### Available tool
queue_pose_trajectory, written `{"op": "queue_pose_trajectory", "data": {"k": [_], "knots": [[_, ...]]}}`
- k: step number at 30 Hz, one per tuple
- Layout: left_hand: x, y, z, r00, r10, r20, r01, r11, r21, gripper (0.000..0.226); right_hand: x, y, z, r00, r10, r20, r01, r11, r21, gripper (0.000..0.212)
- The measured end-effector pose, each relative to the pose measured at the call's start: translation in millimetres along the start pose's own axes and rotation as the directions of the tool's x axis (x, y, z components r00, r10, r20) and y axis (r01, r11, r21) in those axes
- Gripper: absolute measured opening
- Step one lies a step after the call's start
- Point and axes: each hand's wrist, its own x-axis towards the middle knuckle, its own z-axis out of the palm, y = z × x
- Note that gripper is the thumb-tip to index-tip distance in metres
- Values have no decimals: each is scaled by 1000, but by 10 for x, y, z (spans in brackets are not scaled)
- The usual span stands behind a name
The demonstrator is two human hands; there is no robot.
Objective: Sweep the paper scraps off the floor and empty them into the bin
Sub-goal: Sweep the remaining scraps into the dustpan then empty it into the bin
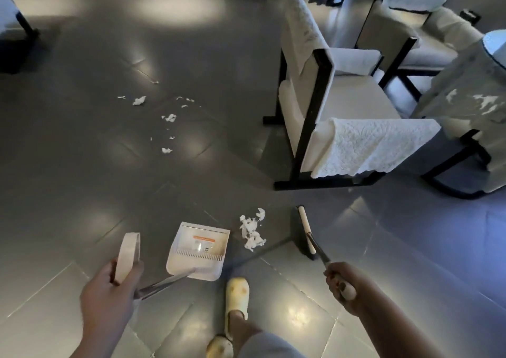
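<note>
A white dustpan (197, 251) rests on the grey tiled floor in front of me, its mouth facing away. My left hand (109, 300) grips the dustpan's looped handle (128, 256) at the top of its metal pole. My right hand (341, 285) holds the broom handle; the broom head (306, 233) stands on the floor to the right. A heap of white paper scraps (252, 231) lies between the dustpan and the broom head, touching neither. Several smaller scraps (168, 118) are scattered farther away on the floor. No bin is in view.
A white cushioned armchair (334, 105) with a black frame and lace covers stands to the right of the scraps. More chairs and a covered table (471, 89) fill the far right. My slippered feet (236, 297) are just behind the dustpan. Dark furniture legs line the back.
</note>
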Motion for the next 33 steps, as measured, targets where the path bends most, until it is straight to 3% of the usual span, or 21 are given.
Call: {"op": "queue_pose_trajectory", "data": {"k": [5,10,14,19,21,26,29,33], "knots": [[450,-112,-95,999,-16,-47,16,1000,4,10,167,-26,692,989,95,112,-88,994,-70,28],[899,48,-8,1000,23,6,-23,999,36,14,71,-334,952,981,61,184,-66,998,22,27],[1342,333,82,994,75,82,-81,994,68,16,-72,-561,812,992,46,117,-53,997,58,23],[1679,550,162,976,126,176,-138,989,56,18,38,-515,1090,990,-136,-30,125,961,-248,18],[1772,567,172,975,107,196,-121,991,61,19,82,-495,1325,988,-137,-64,114,954,-277,19],[2063,814,126,965,130,230,-145,988,52,14,51,-510,1627,999,46,-2,-46,993,-109,29],[2247,1055,119,932,195,306,-232,969,88,11,-96,-476,1524,998,62,-15,-62,997,-46,7],[2403,1301,262,877,259,404,-303,952,47,11,-262,-285,1323,999,34,5,-34,983,182,24]]}}
